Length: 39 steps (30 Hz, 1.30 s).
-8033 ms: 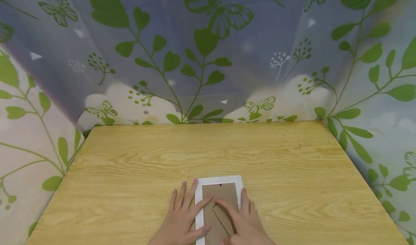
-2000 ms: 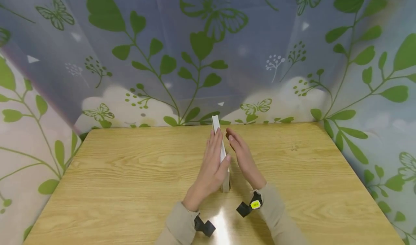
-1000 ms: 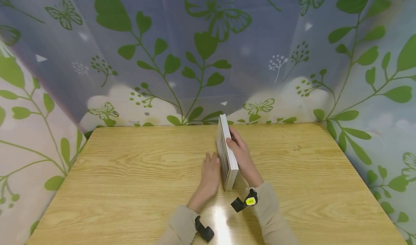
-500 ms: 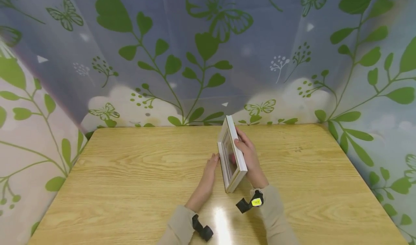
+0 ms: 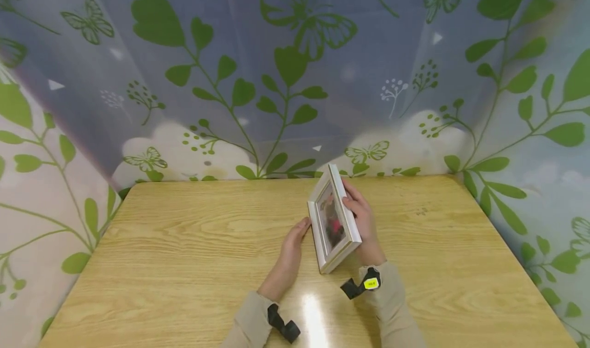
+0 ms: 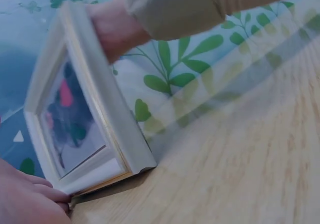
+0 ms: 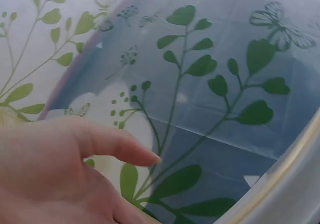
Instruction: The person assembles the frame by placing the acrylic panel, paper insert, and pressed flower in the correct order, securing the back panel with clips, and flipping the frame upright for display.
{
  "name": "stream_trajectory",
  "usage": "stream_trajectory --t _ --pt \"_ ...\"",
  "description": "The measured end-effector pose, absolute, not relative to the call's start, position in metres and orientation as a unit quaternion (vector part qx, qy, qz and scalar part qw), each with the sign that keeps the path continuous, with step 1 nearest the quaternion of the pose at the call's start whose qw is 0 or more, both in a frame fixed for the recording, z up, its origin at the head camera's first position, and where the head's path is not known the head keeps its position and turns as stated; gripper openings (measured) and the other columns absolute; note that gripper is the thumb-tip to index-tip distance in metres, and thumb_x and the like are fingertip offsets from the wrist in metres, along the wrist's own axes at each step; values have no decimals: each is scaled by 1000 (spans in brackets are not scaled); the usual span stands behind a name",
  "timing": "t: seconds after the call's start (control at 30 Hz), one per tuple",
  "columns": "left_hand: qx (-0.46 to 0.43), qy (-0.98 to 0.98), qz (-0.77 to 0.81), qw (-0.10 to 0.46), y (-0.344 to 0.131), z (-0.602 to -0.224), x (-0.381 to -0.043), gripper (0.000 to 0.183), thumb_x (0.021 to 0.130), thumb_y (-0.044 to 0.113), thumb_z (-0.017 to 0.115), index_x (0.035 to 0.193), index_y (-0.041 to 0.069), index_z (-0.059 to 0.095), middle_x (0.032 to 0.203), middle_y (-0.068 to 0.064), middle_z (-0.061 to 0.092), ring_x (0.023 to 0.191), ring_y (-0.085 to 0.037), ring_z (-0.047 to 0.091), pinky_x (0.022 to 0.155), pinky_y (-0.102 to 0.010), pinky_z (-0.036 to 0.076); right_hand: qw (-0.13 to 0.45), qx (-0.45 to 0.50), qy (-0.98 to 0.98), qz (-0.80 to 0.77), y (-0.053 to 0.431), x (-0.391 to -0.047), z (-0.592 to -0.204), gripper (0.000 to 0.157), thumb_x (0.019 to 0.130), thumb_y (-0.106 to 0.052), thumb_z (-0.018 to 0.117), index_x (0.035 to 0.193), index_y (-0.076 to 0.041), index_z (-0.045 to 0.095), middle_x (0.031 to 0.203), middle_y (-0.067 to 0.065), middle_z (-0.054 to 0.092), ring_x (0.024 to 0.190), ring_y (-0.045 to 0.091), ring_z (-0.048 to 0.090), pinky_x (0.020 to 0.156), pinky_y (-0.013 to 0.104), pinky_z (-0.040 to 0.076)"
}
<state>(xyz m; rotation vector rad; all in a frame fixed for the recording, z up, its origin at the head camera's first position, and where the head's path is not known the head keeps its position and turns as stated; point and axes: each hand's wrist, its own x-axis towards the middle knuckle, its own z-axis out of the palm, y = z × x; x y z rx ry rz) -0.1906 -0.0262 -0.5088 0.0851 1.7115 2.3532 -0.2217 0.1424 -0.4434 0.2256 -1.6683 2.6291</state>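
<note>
A white picture frame (image 5: 331, 224) with a thin gold line stands on its long edge, leaning to the right, its picture side facing left. Behind glass shows a dark picture (image 6: 74, 112) with a red patch. My right hand (image 5: 361, 222) grips the upper edge, thumb on the rim and fingers behind, partly hidden by the frame. Low on the left, my left hand (image 5: 292, 248) has its fingertips at the frame's bottom edge, the fingers mostly straight. In the right wrist view only a slice of the frame's rim (image 7: 295, 176) shows.
The wooden table (image 5: 184, 245) reaches back to a blue fabric wall (image 5: 221, 102) printed with green leaves and butterflies. More printed fabric hangs at both sides. Each wrist wears a black strap with a small camera (image 5: 290, 331). A light glare lies on the tabletop near the front.
Earlier the frame lay back up under both hands, then stood nearly upright between them. The right hand has since tilted its top to the right, exposing the picture; the left hand has slid to its base.
</note>
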Motion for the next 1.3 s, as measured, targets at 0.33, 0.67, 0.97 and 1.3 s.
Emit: stream_trajectory --t 0.33,0.67,0.97,1.3 --pt "63 459 882 86 -28 -511 -194 64 102 23 20 149 -18 10 159 -33 7 149 -41 7 121 -42 3 -51 20 -228 972 175 -221 -473 53 105 -2 15 158 -5 14 163 10 19 150 28 10 119 36 15" --pt "63 423 902 66 -26 -517 -192 64 104 28 16 152 -14 10 161 -27 9 150 -36 9 121 -39 5 -52 49 -126 989 181 -223 -492 55 105 -3 11 159 -9 4 166 5 6 151 21 5 120 32 10" --pt "83 365 927 20 -23 -516 -191 63 102 27 6 156 -5 2 165 -19 3 152 -29 3 121 -38 1 -26 158 -180 971 168 -218 -493 58 100 -1 0 158 -7 -2 164 5 13 151 22 0 120 31 6" --pt "53 478 877 7 -21 -518 -192 59 100 4 33 154 -10 13 162 -24 14 150 -32 14 119 -38 17 -59 219 -180 957 166 -218 -498 60 99 2 5 158 -5 9 159 7 33 148 21 25 119 32 17"
